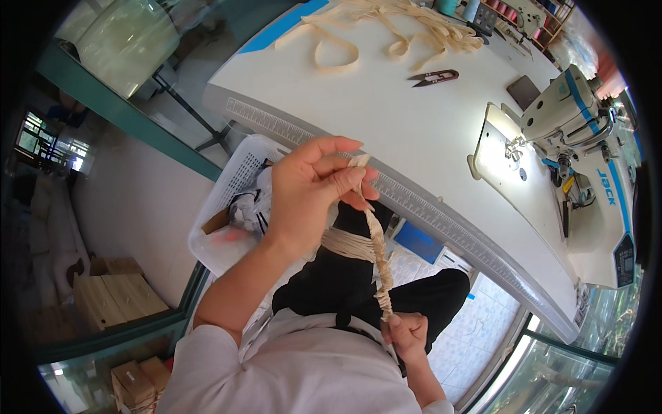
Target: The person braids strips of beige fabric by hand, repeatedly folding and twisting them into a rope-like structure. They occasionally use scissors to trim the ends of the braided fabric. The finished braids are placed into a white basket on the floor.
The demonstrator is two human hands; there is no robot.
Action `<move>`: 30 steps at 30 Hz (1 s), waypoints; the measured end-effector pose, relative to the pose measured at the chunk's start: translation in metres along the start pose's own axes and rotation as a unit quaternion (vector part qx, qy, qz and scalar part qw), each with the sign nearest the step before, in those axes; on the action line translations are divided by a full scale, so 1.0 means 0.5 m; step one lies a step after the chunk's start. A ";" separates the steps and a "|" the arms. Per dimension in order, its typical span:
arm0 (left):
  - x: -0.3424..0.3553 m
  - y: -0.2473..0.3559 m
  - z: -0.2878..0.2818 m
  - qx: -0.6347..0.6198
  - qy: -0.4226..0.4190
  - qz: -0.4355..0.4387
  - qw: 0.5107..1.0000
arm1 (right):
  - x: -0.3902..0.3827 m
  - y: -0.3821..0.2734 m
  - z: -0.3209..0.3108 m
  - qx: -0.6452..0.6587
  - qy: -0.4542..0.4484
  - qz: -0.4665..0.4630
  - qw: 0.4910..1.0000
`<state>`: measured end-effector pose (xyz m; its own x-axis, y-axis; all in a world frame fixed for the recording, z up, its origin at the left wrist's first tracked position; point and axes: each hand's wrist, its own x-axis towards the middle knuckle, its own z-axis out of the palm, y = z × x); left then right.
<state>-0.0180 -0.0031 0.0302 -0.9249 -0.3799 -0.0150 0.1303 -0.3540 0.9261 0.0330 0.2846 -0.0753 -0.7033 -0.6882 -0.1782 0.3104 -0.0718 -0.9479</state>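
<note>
A narrow cream fabric strip (pixel 378 252), bunched into gathers along its lower length, is stretched between my two hands above my lap. My left hand (pixel 310 190), higher up near the table edge, pinches its flatter upper end between thumb and fingers. Closed around the lower end is my right hand (pixel 407 334), close to my body. What lies inside that fist is hidden. Behind the strip, a bundle of cream cords or strips (pixel 350 244) rests across my dark trousers.
A white table (pixel 414 110) with a ruler (pixel 441 217) along its edge carries thread snips (pixel 434 78), loose cream tape (pixel 338 67), a dark phone-like object (pixel 523 92) and a sewing machine (pixel 565 117). A white plastic basket (pixel 238 165) stands left of my lap.
</note>
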 end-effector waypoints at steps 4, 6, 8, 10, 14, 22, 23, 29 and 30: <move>0.004 0.012 -0.032 -0.034 -0.063 -0.091 0.993 | -0.008 -0.007 -0.020 -0.044 -0.016 0.013 0.999; 0.002 -0.004 -0.048 -0.027 -0.092 -0.123 0.988 | -0.012 -0.017 -0.022 -0.053 -0.022 0.017 0.998; -0.006 -0.004 -0.041 -0.022 -0.071 -0.139 0.987 | -0.015 -0.022 -0.024 -0.053 -0.034 0.025 0.998; -0.010 -0.005 -0.036 -0.006 -0.066 -0.135 0.989 | -0.016 -0.028 -0.021 -0.060 -0.046 0.048 0.996; -0.009 -0.008 -0.043 0.039 -0.050 -0.085 0.994 | -0.023 -0.013 -0.025 0.009 -0.047 0.097 0.994; -0.049 0.080 -0.046 0.157 -0.049 0.093 0.982 | -0.055 -0.047 -0.062 0.036 0.032 0.045 0.998; -0.081 0.102 -0.034 0.162 -0.151 0.092 0.971 | -0.051 -0.053 -0.066 0.045 0.033 0.037 0.998; -0.146 0.095 0.028 -0.035 -0.478 0.115 0.870 | -0.043 -0.053 -0.073 0.052 0.034 0.013 0.998; -0.125 0.082 0.013 0.049 -0.380 0.122 0.916 | -0.045 -0.053 -0.076 0.074 0.024 0.015 0.997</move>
<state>0.0429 0.0115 0.0716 -0.8587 0.2804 0.4289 0.3675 -0.2463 0.8968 0.0162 0.3294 -0.0565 -0.7206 -0.6572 -0.2208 0.4195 -0.1598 -0.8936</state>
